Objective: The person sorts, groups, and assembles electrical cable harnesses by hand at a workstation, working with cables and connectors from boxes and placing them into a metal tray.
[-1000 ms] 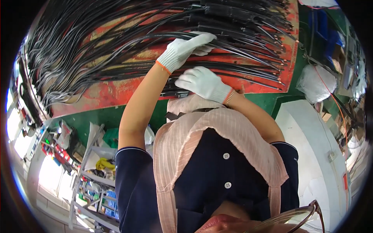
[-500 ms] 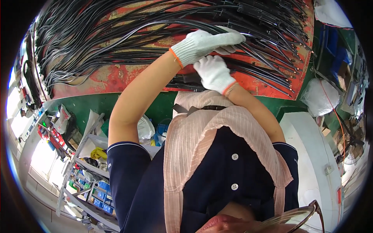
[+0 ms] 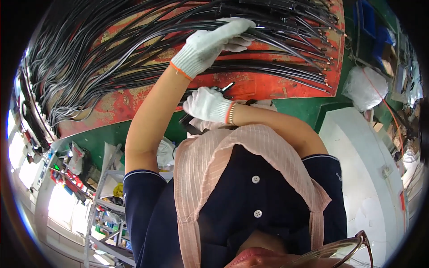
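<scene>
My left hand [image 3: 214,44], in a white knit glove with an orange cuff, reaches over the table and is closed round a bundle of black cables [image 3: 277,40]. The bundle's bare ends fan out to the right. Nearer my body, my gloved right hand [image 3: 208,105] is at the table's near edge with its fingers curled. Black pieces [image 3: 214,89], one with a pale tip, lie beside its fingers. What these fingers hold, if anything, is hidden.
Many long black cables [image 3: 71,58] cover the red, worn tabletop [image 3: 263,87] and hang over its left end. A clear plastic bag [image 3: 366,87] sits to the right, near a white cabinet [image 3: 357,147]. A metal rack [image 3: 100,196] stands at lower left.
My right hand has come away from beside the left hand, down and left to the table's near edge. My left hand stays on the cables. The whole view has shifted slightly.
</scene>
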